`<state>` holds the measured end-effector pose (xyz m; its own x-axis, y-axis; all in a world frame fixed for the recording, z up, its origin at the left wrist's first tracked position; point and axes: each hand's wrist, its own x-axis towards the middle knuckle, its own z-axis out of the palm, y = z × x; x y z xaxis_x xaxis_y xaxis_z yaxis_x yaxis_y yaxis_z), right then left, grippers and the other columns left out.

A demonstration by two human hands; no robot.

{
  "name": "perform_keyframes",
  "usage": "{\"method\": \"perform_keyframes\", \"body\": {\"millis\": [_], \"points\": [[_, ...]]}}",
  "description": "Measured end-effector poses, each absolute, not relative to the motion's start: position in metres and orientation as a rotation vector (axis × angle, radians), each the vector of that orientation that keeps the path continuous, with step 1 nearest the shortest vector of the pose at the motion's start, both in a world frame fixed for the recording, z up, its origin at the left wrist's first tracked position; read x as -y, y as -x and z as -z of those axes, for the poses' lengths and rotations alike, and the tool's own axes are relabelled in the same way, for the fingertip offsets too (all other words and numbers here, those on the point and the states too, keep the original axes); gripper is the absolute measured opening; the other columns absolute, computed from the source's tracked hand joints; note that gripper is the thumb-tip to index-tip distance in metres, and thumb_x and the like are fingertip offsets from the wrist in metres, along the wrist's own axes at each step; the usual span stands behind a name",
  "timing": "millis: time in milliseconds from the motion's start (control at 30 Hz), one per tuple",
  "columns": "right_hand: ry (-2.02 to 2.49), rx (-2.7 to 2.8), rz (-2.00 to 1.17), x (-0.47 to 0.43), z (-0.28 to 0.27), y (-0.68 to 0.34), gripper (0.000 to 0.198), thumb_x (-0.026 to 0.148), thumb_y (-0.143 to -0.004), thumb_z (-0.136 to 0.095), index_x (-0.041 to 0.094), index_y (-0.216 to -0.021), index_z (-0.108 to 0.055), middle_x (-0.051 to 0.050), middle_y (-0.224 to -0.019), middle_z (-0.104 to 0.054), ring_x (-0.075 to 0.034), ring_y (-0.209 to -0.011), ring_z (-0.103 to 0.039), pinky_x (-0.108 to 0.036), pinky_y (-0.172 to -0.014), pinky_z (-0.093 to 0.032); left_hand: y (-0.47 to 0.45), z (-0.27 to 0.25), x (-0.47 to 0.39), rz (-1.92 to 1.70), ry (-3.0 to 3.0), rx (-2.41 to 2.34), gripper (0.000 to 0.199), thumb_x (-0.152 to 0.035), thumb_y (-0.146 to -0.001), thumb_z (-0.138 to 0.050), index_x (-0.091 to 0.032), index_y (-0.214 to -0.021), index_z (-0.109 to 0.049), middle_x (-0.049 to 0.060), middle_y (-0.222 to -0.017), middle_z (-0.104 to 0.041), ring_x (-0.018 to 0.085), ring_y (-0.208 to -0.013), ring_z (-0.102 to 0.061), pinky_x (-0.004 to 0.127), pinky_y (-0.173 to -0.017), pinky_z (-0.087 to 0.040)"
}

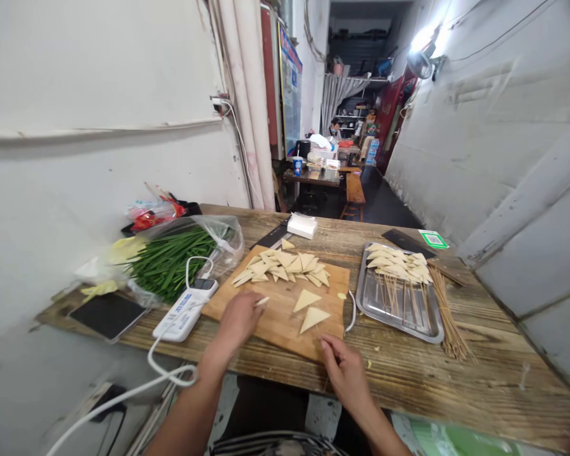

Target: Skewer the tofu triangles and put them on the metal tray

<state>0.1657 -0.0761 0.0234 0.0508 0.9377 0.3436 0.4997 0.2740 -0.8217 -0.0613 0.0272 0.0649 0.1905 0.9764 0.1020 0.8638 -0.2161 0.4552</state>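
Note:
My left hand (241, 315) is closed on a thin, pale yellow tofu triangle (262, 301) over the left part of the wooden cutting board (275, 320). My right hand (346, 366) is at the board's front right corner, thumb and fingertips pinched together; whatever is between them is too small to make out. Between the hands, two loose tofu slices (315, 318) lie flat on the board. Behind them spreads a heap of tofu triangles (289, 265). On the right, a metal tray (368, 303) bears skewered tofu triangles (399, 263), their sticks pointing toward me.
Bare bamboo skewers (451, 320) lie along the tray's right side. A white power strip (185, 313) with its cable and a bag of green chives (171, 256) are left of the board. Behind it are a cleaver (274, 234) and a white box (303, 225). A person (335, 128) sits far back.

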Motion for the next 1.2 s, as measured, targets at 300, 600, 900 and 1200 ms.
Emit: {"method": "perform_keyframes", "body": {"millis": [300, 600, 900, 1200], "points": [[1.346, 1.626, -0.485, 0.083, -0.020, -0.167, 0.027, 0.030, -0.086, -0.044, 0.014, -0.094, -0.064, -0.008, -0.087, -0.069, -0.018, -0.076, -0.065, -0.023, -0.067, -0.052, 0.016, -0.054, -0.037, -1.222, -0.911, -1.112, 0.024, -0.023, -0.061, -0.069, -0.015, -0.076, -0.053, 0.002, -0.071, -0.062, 0.014, -0.064, -0.059, 0.032, -0.068, -0.049], [1.287, 1.745, -0.406, 0.096, -0.015, -0.169, 0.024, 0.025, -0.086, -0.044, 0.014, -0.095, -0.064, -0.008, -0.087, -0.069, -0.016, -0.078, -0.066, -0.021, -0.069, -0.052, -0.006, -0.043, -0.039, -1.133, -0.407, -0.907, 0.013, -0.013, -0.072, -0.060, -0.010, -0.083, -0.055, 0.010, -0.075, -0.065, 0.016, -0.069, -0.064, 0.028, -0.069, -0.052], [1.335, 1.778, -0.468, 0.098, -0.015, -0.166, 0.029, 0.029, -0.088, -0.040, 0.015, -0.095, -0.064, -0.009, -0.088, -0.069, -0.018, -0.077, -0.066, -0.023, -0.067, -0.053, -0.008, -0.039, -0.040, -1.212, -0.286, -0.854, 0.009, -0.009, -0.072, -0.060, -0.008, -0.077, -0.053, 0.012, -0.077, -0.065, 0.020, -0.077, -0.064, 0.034, -0.077, -0.051], [1.368, 1.766, -0.545, 0.097, -0.008, -0.165, 0.030, 0.031, -0.089, -0.040, 0.016, -0.098, -0.063, -0.009, -0.090, -0.068, -0.019, -0.079, -0.065, -0.025, -0.069, -0.053, -0.009, -0.041, -0.040, -1.208, -0.263, -0.873, 0.008, -0.006, -0.072, -0.057, -0.009, -0.076, -0.051, 0.014, -0.081, -0.065, 0.021, -0.080, -0.064, 0.035, -0.077, -0.051]]}}
